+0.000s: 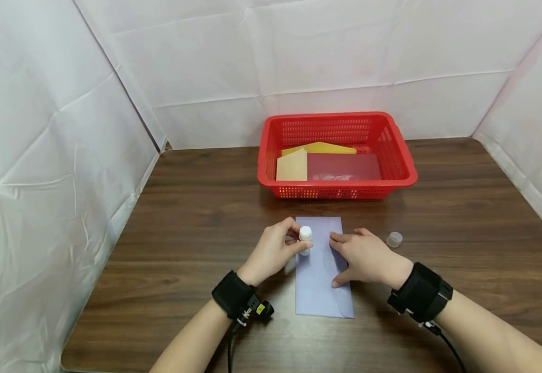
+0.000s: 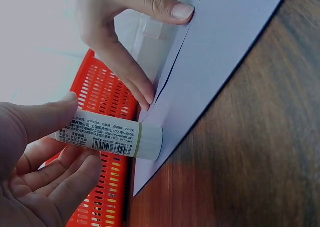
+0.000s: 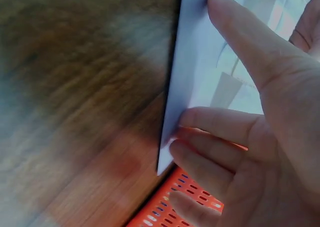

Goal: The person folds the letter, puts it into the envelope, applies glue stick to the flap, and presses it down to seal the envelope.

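A pale lavender envelope lies lengthwise on the table, its flap along the right side. My left hand grips a white glue stick between thumb and fingers, over the envelope's left part. In the left wrist view the glue stick shows printed text and a barcode, one end at the paper. My right hand rests on the flap side with fingers spread and thumb extended. In the right wrist view its fingertips touch the envelope. A small translucent cap lies beyond the right hand.
A red plastic basket stands at the back of the wooden table. Inside it are a yellow envelope, a cream envelope and a dark red one. White sheeting hangs behind and at both sides.
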`<state>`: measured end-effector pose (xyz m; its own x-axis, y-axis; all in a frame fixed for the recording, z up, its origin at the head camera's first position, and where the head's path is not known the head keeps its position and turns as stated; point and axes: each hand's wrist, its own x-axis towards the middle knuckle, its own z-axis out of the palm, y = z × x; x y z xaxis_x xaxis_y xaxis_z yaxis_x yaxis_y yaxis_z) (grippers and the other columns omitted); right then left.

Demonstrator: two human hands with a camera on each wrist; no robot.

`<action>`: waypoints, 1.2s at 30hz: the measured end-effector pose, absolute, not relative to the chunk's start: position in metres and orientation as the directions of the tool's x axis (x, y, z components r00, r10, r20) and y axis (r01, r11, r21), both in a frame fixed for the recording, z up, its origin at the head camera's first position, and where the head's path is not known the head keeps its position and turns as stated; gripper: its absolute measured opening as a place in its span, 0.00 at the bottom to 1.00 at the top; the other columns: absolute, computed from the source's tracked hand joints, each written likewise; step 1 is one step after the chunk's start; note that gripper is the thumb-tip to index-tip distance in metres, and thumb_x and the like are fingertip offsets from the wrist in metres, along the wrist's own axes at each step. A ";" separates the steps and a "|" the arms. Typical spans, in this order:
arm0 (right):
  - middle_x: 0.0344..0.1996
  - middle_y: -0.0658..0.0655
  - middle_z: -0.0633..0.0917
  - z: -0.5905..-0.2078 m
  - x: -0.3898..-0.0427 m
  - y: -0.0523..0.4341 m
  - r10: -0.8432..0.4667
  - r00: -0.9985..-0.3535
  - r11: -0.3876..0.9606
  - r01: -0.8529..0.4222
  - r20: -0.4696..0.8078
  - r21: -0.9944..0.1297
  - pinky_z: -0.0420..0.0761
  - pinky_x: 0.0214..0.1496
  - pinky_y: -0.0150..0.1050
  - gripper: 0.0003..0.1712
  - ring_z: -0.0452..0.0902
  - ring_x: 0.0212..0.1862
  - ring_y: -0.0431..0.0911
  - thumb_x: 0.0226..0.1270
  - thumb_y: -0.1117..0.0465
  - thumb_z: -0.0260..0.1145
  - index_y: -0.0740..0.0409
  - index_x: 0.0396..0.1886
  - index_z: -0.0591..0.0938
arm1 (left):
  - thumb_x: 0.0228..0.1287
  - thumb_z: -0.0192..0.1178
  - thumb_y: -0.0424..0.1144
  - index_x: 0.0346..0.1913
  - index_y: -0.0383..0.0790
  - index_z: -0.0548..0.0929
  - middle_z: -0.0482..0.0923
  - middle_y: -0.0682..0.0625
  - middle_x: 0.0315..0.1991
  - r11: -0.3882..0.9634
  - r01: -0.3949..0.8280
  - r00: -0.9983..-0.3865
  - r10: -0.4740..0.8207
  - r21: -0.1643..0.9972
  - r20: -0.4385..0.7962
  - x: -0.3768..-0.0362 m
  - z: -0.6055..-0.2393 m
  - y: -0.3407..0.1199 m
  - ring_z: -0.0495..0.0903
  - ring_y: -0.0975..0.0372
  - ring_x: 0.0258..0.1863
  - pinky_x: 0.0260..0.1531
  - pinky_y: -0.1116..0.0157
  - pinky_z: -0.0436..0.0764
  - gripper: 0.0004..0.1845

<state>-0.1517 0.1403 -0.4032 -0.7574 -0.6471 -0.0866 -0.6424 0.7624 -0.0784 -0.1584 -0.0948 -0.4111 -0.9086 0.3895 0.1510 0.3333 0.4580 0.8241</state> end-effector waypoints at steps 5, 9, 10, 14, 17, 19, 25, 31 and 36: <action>0.69 0.64 0.73 -0.408 -0.153 0.148 -0.626 -0.770 0.776 -0.598 -0.126 -0.201 0.62 0.69 0.67 0.56 0.70 0.69 0.55 0.47 0.34 0.79 0.67 0.68 0.75 | 0.65 0.70 0.38 0.44 0.38 0.79 0.82 0.48 0.41 0.460 0.336 -0.906 0.398 0.822 0.148 -0.158 -0.410 -0.094 0.83 0.59 0.37 0.36 0.71 0.82 0.11; 0.70 0.65 0.72 -0.410 -0.156 0.154 -0.632 -0.761 0.769 -0.591 -0.145 -0.245 0.60 0.70 0.67 0.58 0.68 0.71 0.56 0.48 0.33 0.78 0.68 0.69 0.73 | 0.65 0.70 0.38 0.44 0.38 0.79 0.82 0.49 0.41 0.450 0.355 -0.897 0.412 0.819 0.162 -0.158 -0.410 -0.093 0.82 0.60 0.38 0.37 0.71 0.81 0.11; 0.69 0.65 0.73 -0.410 -0.156 0.154 -0.635 -0.760 0.766 -0.596 -0.141 -0.239 0.61 0.69 0.67 0.58 0.69 0.70 0.56 0.48 0.33 0.78 0.68 0.69 0.74 | 0.65 0.70 0.38 0.44 0.38 0.79 0.82 0.49 0.41 0.449 0.360 -0.895 0.413 0.818 0.168 -0.158 -0.410 -0.092 0.82 0.60 0.38 0.37 0.71 0.81 0.11; 0.66 0.65 0.76 -0.407 -0.159 0.151 -0.645 -0.755 0.759 -0.614 -0.122 -0.217 0.64 0.68 0.66 0.57 0.73 0.67 0.57 0.45 0.33 0.79 0.67 0.67 0.76 | 0.64 0.70 0.38 0.43 0.39 0.79 0.82 0.50 0.40 0.456 0.353 -0.902 0.399 0.817 0.167 -0.158 -0.408 -0.093 0.81 0.61 0.38 0.37 0.71 0.81 0.11; 0.66 0.64 0.76 -0.406 -0.159 0.149 -0.643 -0.755 0.762 -0.611 -0.131 -0.215 0.64 0.68 0.67 0.56 0.74 0.66 0.56 0.44 0.34 0.80 0.66 0.66 0.77 | 0.64 0.71 0.38 0.43 0.39 0.80 0.82 0.50 0.40 0.462 0.342 -0.905 0.396 0.818 0.154 -0.158 -0.408 -0.094 0.81 0.62 0.37 0.38 0.71 0.81 0.11; 0.66 0.64 0.76 -0.406 -0.159 0.148 -0.643 -0.754 0.762 -0.613 -0.136 -0.208 0.63 0.68 0.67 0.56 0.74 0.66 0.56 0.45 0.33 0.80 0.66 0.66 0.77 | 0.64 0.71 0.38 0.43 0.38 0.79 0.82 0.50 0.40 0.463 0.340 -0.905 0.399 0.818 0.150 -0.158 -0.409 -0.095 0.81 0.62 0.37 0.37 0.71 0.82 0.11; 0.68 0.63 0.75 -0.407 -0.158 0.148 -0.637 -0.760 0.767 -0.609 -0.131 -0.202 0.60 0.68 0.69 0.56 0.73 0.67 0.56 0.46 0.33 0.79 0.65 0.67 0.76 | 0.64 0.70 0.37 0.43 0.38 0.79 0.82 0.50 0.40 0.452 0.344 -0.903 0.400 0.823 0.158 -0.160 -0.409 -0.095 0.81 0.63 0.38 0.38 0.72 0.82 0.11; 0.71 0.61 0.72 -0.412 -0.154 0.153 -0.615 -0.778 0.779 -0.574 -0.129 -0.253 0.50 0.67 0.76 0.56 0.70 0.70 0.54 0.47 0.33 0.78 0.63 0.69 0.75 | 0.64 0.70 0.37 0.44 0.38 0.80 0.82 0.49 0.41 0.449 0.339 -0.901 0.408 0.827 0.148 -0.159 -0.410 -0.095 0.82 0.62 0.39 0.38 0.72 0.82 0.11; 0.71 0.60 0.71 -0.414 -0.155 0.155 -0.624 -0.774 0.767 -0.581 -0.108 -0.273 0.48 0.67 0.76 0.56 0.69 0.70 0.53 0.48 0.32 0.78 0.62 0.69 0.75 | 0.64 0.71 0.37 0.43 0.38 0.80 0.82 0.49 0.41 0.452 0.337 -0.905 0.396 0.826 0.153 -0.160 -0.411 -0.095 0.81 0.63 0.39 0.39 0.72 0.82 0.11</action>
<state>-0.1548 0.1550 -0.4141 -0.7738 -0.6241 -0.1082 -0.5807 0.7672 -0.2725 -0.1596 -0.0950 -0.4108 -0.9054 0.3960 0.1529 0.3370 0.4517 0.8260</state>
